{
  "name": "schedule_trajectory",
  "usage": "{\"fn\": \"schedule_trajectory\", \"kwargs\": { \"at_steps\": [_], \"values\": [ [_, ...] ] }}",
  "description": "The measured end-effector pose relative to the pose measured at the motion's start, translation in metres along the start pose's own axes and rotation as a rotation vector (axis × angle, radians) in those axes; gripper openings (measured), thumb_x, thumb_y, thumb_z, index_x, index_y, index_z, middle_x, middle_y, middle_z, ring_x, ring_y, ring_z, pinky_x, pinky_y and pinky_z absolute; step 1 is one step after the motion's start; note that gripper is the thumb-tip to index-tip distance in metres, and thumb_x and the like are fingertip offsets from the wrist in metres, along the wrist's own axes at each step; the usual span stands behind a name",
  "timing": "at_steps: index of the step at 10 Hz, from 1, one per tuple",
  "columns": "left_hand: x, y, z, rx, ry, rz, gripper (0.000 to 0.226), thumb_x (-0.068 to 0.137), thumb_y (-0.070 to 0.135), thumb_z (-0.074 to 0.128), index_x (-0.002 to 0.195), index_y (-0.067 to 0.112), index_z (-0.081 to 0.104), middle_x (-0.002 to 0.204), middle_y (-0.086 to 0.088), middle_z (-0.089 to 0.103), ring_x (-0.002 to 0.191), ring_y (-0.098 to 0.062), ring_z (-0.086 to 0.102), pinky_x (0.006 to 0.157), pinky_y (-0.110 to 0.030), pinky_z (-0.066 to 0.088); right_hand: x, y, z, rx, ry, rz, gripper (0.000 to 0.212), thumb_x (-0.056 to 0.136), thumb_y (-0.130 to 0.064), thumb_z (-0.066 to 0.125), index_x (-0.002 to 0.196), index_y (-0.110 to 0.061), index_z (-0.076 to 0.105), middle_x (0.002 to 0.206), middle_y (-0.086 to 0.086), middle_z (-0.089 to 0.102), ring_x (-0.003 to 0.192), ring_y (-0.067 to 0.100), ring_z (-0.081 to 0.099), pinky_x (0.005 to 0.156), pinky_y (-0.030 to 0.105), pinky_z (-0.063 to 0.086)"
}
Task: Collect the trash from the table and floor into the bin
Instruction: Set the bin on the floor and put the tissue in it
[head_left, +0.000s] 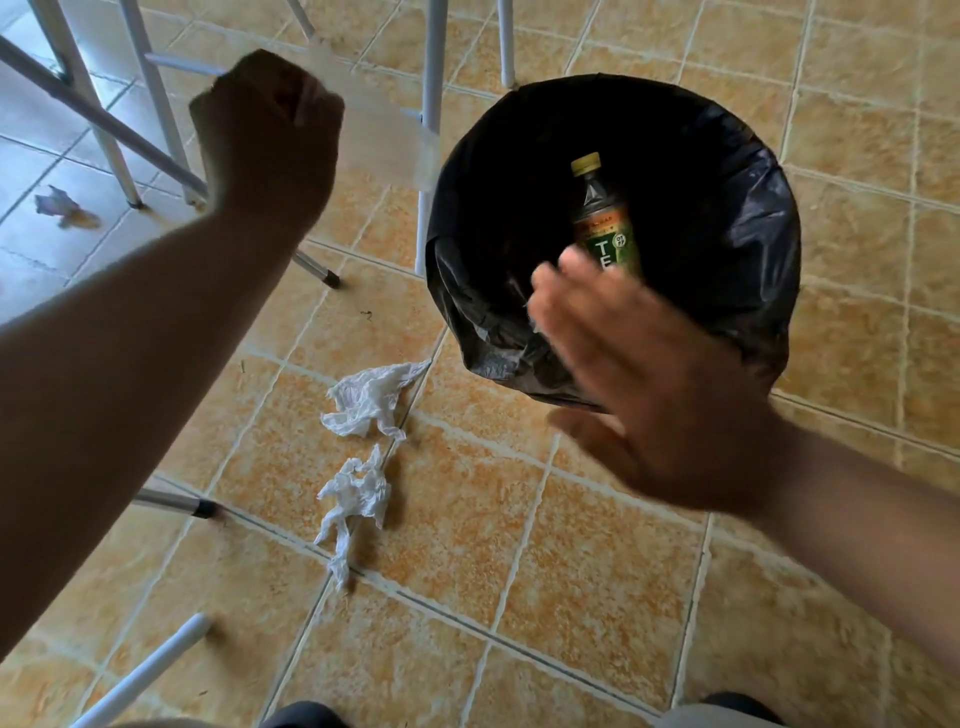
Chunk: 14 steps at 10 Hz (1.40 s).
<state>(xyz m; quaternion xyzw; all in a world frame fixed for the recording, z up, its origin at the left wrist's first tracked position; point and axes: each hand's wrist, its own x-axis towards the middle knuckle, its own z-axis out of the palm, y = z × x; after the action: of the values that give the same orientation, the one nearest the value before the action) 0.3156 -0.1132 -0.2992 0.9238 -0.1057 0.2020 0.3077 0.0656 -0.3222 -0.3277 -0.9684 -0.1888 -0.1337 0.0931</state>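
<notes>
Black bag (737, 218) lines the bin (779, 358), which stands on the tan tiled floor (519, 571) just beside a white metal leg (431, 156). Inside the bin: 1 bottle (602, 218), yellow cap, green label, leaning on the bag wall. Above the bin's near rim the right hand (644, 384) is flat, fingers straight, holding nothing; blurred. To the left of the bin the raised left hand (265, 135) is fisted round a pale sheet (384, 140); too blurred to tell its material. On the floor off the bin's near-left rim lies 1 crumpled white tissue (366, 397), apart from the bin. A second tissue (353, 501) lies just beside it, nearer the person. 1 crumpled scrap (60, 205) lies far left among more white legs.
</notes>
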Motion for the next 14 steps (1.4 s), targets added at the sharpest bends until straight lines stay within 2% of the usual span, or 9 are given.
{"fn": "schedule_trajectory", "kwargs": {
  "at_steps": [2,3,5,7,9,10,11,13,14],
  "values": [
    [-0.012,0.046,-0.007,-0.339,0.065,0.156,0.019,0.088,0.034,0.06,0.087,0.017,0.069,0.082,0.003,0.072,0.077,-0.004,0.067,0.079,-0.022,0.053,-0.015,-0.02,0.023,-0.225,-0.205,-0.055,0.078,0.104,-0.052,0.035,0.155,0.002,0.014,0.164,0.023,0.004,0.153,0.035,0.003,0.121,0.052,0.019],
    [-0.027,0.065,-0.004,-0.353,0.006,0.196,0.024,0.088,0.035,0.063,0.089,0.014,0.073,0.08,0.017,0.067,0.072,0.013,0.061,0.075,-0.01,0.048,-0.015,-0.02,0.024,-0.22,-0.193,-0.051,0.077,0.103,-0.049,0.039,0.155,0.002,0.014,0.165,0.022,0.003,0.153,0.034,0.003,0.121,0.052,0.019],
    [-0.059,0.067,0.015,-0.218,-0.326,0.307,0.032,0.083,0.04,0.071,0.111,0.024,0.075,0.109,0.004,0.075,0.101,-0.01,0.069,0.096,-0.031,0.053,-0.014,-0.017,0.025,-0.231,-0.186,-0.058,0.076,0.104,-0.047,0.039,0.155,0.002,0.014,0.165,0.021,0.001,0.153,0.034,0.002,0.122,0.051,0.018],
    [-0.04,0.019,0.023,-0.237,-0.172,0.144,0.033,0.09,0.042,0.062,0.108,0.016,0.073,0.102,0.003,0.074,0.088,-0.005,0.067,0.084,-0.011,0.047,-0.015,-0.015,0.025,-0.216,-0.167,-0.065,0.076,0.103,-0.045,0.042,0.155,0.002,0.014,0.165,0.021,0.003,0.154,0.033,0.003,0.122,0.05,0.017],
    [-0.086,-0.085,0.049,0.325,-0.78,-0.04,0.03,0.092,0.033,0.066,0.116,0.015,0.065,0.114,-0.013,0.069,0.102,-0.026,0.067,0.092,-0.042,0.055,-0.014,-0.016,0.027,-0.219,-0.154,-0.07,0.076,0.103,-0.046,0.042,0.155,0.003,0.014,0.165,0.022,0.004,0.153,0.034,0.005,0.122,0.051,0.017],
    [-0.123,-0.12,0.059,0.579,-1.02,-0.039,0.037,0.091,0.033,0.067,0.121,0.011,0.064,0.118,-0.014,0.062,0.102,-0.03,0.063,0.085,-0.041,0.056,-0.015,-0.015,0.028,-0.218,-0.149,-0.074,0.076,0.104,-0.046,0.041,0.155,0.003,0.014,0.165,0.022,0.005,0.153,0.034,0.006,0.122,0.052,0.018],
    [-0.139,-0.132,0.07,0.648,-1.036,-0.031,0.04,0.091,0.036,0.068,0.12,0.01,0.063,0.118,-0.013,0.059,0.098,-0.029,0.062,0.073,-0.034,0.052,-0.014,-0.015,0.029,-0.214,-0.139,-0.078,0.075,0.104,-0.046,0.041,0.155,0.004,0.015,0.165,0.022,0.005,0.153,0.034,0.006,0.122,0.052,0.018],
    [-0.149,-0.137,0.1,0.563,-1.14,-0.092,0.082,0.085,0.042,0.074,0.152,0.028,0.029,0.136,-0.017,0.043,0.096,-0.026,0.053,0.07,-0.033,0.049,-0.014,-0.013,0.031,-0.213,-0.126,-0.084,0.075,0.104,-0.045,0.042,0.155,0.004,0.015,0.164,0.022,0.005,0.153,0.035,0.006,0.122,0.052,0.018],
    [-0.156,-0.141,0.108,0.596,-1.177,-0.032,0.077,0.089,0.021,0.07,0.152,0.034,0.029,0.131,-0.014,0.045,0.089,-0.023,0.055,0.059,-0.027,0.047,-0.015,-0.012,0.033,-0.208,-0.115,-0.088,0.074,0.104,-0.043,0.043,0.155,0.004,0.016,0.165,0.022,0.006,0.153,0.035,0.007,0.122,0.051,0.018]
  ]
}}
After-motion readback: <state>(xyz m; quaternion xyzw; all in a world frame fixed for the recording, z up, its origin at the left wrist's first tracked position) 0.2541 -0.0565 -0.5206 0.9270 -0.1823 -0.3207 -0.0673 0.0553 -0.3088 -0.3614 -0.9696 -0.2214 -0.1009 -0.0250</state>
